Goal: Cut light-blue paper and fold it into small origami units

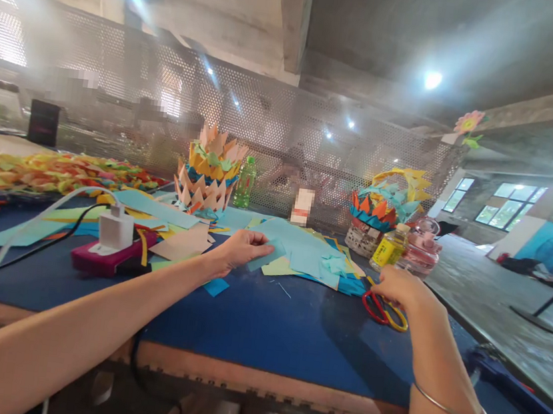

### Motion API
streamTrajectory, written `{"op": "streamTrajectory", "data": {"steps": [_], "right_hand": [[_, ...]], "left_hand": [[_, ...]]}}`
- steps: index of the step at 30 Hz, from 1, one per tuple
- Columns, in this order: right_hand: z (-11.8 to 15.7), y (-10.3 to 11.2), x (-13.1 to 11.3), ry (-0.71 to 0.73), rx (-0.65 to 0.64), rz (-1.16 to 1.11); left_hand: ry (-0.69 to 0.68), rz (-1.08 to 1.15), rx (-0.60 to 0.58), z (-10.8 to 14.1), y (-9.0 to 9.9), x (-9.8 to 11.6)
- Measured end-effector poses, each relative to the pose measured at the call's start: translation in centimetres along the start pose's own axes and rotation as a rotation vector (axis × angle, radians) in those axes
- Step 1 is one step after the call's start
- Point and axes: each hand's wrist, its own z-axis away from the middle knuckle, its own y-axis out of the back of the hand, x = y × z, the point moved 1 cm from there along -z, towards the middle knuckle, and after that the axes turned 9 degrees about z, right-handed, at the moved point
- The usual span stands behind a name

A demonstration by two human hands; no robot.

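My left hand [247,252] pinches a small piece of light blue paper [267,254] between thumb and fingers, just above the table. At the right, my right hand [401,288] has its fingers curled down over the blade end of a pair of scissors [384,312]. Their red and yellow handle loops point toward me, while the blades are mostly hidden by the fingers. Between my hands lies a pile of light blue paper sheets [297,240], with a pale green sheet [280,267] beside it. A small bright blue paper piece [216,287] rests below my left wrist.
Pointed paper crafts [207,175] stand at the back, near a green bottle [245,183]. A yellow-labelled bottle [389,246] and a pink jug [422,252] stand beyond my right hand. A power strip [93,256] with charger and cables is at left; a dark blue tool [511,387] lies right.
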Motion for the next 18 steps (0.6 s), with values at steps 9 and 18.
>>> {"op": "streamTrajectory", "data": {"steps": [9, 18], "right_hand": [[-0.9, -2.2, -0.1, -0.141, -0.101, -0.054], [-1.9, -2.6, 0.9, -0.164, 0.062, -0.063]], "left_hand": [[-0.001, 0.09, -0.048, 0.2, 0.1, 0.3], [-0.006, 0.158, -0.056, 0.1, 0.2, 0.1]]}}
